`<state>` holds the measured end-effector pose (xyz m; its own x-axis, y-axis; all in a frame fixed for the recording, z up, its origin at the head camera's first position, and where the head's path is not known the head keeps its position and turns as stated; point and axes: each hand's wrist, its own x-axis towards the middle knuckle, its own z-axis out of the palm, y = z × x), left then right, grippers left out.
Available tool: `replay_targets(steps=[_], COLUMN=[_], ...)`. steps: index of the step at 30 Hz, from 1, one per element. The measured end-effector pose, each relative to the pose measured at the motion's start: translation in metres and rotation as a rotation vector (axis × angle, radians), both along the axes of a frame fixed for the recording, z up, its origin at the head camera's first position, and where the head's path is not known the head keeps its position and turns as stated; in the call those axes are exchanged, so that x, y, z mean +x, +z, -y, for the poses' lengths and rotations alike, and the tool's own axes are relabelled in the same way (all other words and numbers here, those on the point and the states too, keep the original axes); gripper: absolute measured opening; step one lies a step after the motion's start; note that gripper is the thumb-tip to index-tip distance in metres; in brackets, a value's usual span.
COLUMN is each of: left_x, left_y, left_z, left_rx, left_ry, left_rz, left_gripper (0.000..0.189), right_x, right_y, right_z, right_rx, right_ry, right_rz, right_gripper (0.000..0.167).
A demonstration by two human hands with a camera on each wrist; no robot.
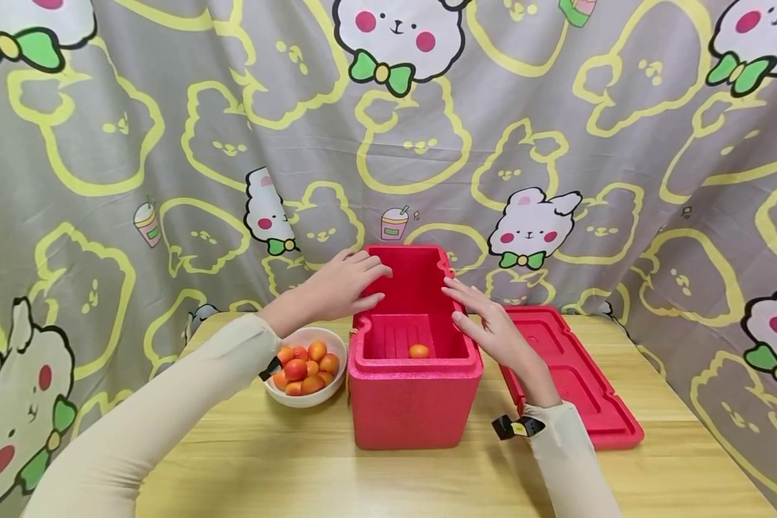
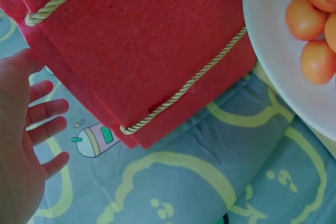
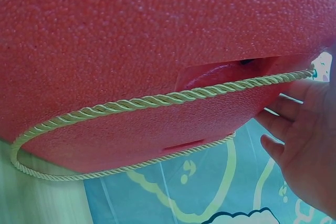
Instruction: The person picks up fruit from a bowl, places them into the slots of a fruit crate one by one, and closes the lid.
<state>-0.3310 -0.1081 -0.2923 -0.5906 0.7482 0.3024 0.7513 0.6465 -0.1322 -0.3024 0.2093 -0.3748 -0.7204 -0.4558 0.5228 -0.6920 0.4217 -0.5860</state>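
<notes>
A red foam box (image 1: 414, 410) stands uncovered in the middle of the table, with a small oval orange fruit (image 1: 419, 351) on its floor. My left hand (image 1: 346, 288) is at the box's left rim, fingers spread and the thumb apart. On the other side, my right hand (image 1: 492, 327) reaches along the right rim with its fingers extended. Neither hand holds anything. Twisted gold rope (image 3: 184, 96) runs along the box's side by the right hand; more rope (image 2: 194, 80) shows on the left side.
Left of the box, a white bowl (image 1: 337, 378) holds several orange-red fruits (image 1: 296, 370). A red foam lid (image 1: 573, 381) lies flat on the wooden table (image 1: 265, 460) at the right. Behind everything hangs a grey curtain (image 1: 324, 155) with cartoon prints.
</notes>
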Motion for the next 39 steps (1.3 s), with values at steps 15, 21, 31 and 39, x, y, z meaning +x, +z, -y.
replay_targets(steps=[15,21,31,39], left_x=[-0.003,-0.001,0.008,0.017], left_y=[-0.003,-0.011,-0.039,-0.061], left_z=[0.027,0.048,0.087,0.105], left_rx=[0.073,0.098,0.071,0.040], left_ry=[0.020,0.075,0.106,0.124], left_rz=[-0.041,-0.003,0.059,0.145], left_gripper=[0.040,0.040,0.035,0.034], right_x=[0.001,0.001,-0.002,-0.001], right_y=[0.001,0.000,0.000,0.000], right_z=[0.001,0.001,0.002,0.002], right_rx=[0.002,0.000,-0.005,0.007], right_ry=[-0.001,0.003,0.009,0.005], right_rz=[-0.012,-0.006,-0.013,-0.021], right_gripper=[0.056,0.057,0.056,0.057])
